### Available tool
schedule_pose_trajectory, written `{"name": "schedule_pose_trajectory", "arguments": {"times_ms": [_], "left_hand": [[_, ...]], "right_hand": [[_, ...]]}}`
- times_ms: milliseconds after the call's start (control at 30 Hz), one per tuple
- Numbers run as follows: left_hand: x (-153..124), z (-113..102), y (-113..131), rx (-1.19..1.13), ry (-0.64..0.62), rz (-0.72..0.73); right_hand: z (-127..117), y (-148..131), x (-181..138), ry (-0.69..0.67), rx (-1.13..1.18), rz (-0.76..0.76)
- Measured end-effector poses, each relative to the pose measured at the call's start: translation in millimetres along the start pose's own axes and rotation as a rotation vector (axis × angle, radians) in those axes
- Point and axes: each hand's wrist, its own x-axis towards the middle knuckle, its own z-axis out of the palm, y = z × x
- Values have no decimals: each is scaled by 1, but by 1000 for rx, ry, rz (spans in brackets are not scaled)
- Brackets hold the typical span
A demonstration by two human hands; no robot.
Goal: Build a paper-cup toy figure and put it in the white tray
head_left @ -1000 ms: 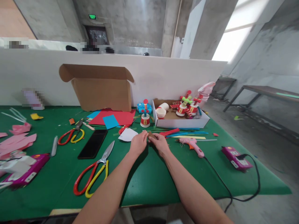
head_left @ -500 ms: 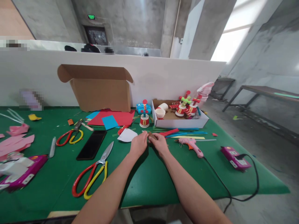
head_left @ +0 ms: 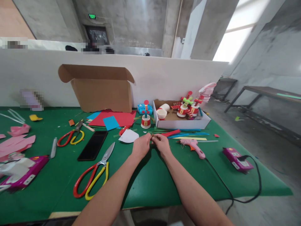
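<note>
Both hands came closer together since 0.5 s ago. Left hand [head_left: 140, 146] and right hand [head_left: 161, 145] now pinch a small brown piece [head_left: 152, 136] between fingertips, just above the green desk [head_left: 150, 179], near white paper [head_left: 128, 136] & pink glue gun [head_left: 193, 146].

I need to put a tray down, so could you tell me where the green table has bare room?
Bare cloth lies between the hands and the near edge, from the big scissors to the glue gun cable. Behind the hands it is crowded: paper strips, white box, phone.
</note>
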Motion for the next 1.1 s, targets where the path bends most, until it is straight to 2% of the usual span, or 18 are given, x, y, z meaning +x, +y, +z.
{"name": "schedule_pose_trajectory", "arguments": {"times_ms": [133,400,933,1100], "left_hand": [[-1,0,3,28,-1,47],[5,1,-11,-87,28,-44],[5,5,-12,-119,48,-35],[1,3,-2,-68,25,35]], "right_hand": [[0,0,0,33,42,26],[0,-7,-1,-75,136,33],[0,-2,2,-30,73,-4],[-1,-2,2,17,65,-20]]}}
